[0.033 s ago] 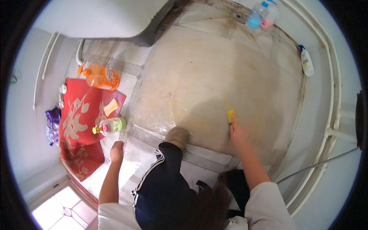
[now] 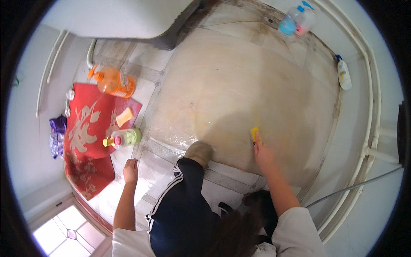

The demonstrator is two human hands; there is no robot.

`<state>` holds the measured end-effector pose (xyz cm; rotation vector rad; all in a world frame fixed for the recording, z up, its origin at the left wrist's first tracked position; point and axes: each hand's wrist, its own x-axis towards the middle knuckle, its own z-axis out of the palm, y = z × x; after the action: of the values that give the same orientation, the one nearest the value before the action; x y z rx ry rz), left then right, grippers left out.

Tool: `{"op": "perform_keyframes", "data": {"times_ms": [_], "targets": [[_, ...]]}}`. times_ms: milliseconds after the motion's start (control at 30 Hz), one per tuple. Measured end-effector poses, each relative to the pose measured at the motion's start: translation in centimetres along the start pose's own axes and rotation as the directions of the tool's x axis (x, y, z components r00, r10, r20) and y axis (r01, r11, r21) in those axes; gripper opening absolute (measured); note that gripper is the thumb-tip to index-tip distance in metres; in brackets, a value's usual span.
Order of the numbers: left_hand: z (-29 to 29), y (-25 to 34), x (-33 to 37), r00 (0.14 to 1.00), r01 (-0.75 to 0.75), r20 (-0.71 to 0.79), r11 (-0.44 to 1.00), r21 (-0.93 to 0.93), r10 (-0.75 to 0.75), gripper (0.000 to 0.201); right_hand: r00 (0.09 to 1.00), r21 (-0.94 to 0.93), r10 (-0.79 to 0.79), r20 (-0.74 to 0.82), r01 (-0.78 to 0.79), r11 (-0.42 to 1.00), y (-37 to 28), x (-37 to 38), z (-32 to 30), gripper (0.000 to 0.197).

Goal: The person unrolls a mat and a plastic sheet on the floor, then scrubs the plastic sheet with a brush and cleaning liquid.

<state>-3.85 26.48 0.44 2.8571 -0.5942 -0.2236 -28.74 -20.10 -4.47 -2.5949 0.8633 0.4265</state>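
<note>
In my right hand (image 2: pixel 264 155) is a small yellow block with a dark edge (image 2: pixel 254 133), its exact kind unclear. My fingers are closed round it, and it rests on a large beige mat (image 2: pixel 222 85) spread over the floor tiles. My left hand (image 2: pixel 130 170) hangs above the tiles at the left with its fingers curled; whether something small is in them I cannot make out. Closest to it lies a clear pump bottle with a green base and yellow pump (image 2: pixel 124 138). My foot (image 2: pixel 199 153) stands at the mat's near edge, beside a shiny wet patch.
A red patterned cloth (image 2: pixel 81 137) lies at left with a pale yellow sponge (image 2: pixel 124 117) and an orange pump bottle (image 2: pixel 114 82). Blue (image 2: pixel 289 23) and pink bottles (image 2: pixel 305 23) stand far right; a white bottle (image 2: pixel 343 75) is near the pipes (image 2: pixel 371 103). A tub (image 2: pixel 115 19) fills the back left.
My right hand has shifted slightly left and down with the yellow block, across the mat. My left hand stays nearly where it was. The whole view has tilted a little.
</note>
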Motion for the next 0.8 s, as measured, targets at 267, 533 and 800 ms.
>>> {"op": "perform_keyframes", "data": {"times_ms": [267, 533, 800], "targets": [[3.6, 2.8, 0.9, 0.8, 0.589, -0.011, 0.783, 0.201, -0.6, 0.064, 0.985, -0.116, -0.175, 0.004, 0.174, 0.978, 0.2, 4.7, 0.3, 0.044], [3.0, 2.5, -0.6, 1.0, -0.005, -0.004, 1.0, 0.005, 0.005, 0.053, 1.0, 0.237, -0.017, 0.0, 0.016, 0.971, -16.0, 15.1, -0.7, 0.041], [1.7, 5.6, 3.5, 1.0, 0.021, -0.01, 0.934, -0.357, -0.026, 0.019, 0.771, -0.011, -0.624, 0.129, 0.63, 0.776, -29.9, 15.8, 2.8, 0.041]]}}
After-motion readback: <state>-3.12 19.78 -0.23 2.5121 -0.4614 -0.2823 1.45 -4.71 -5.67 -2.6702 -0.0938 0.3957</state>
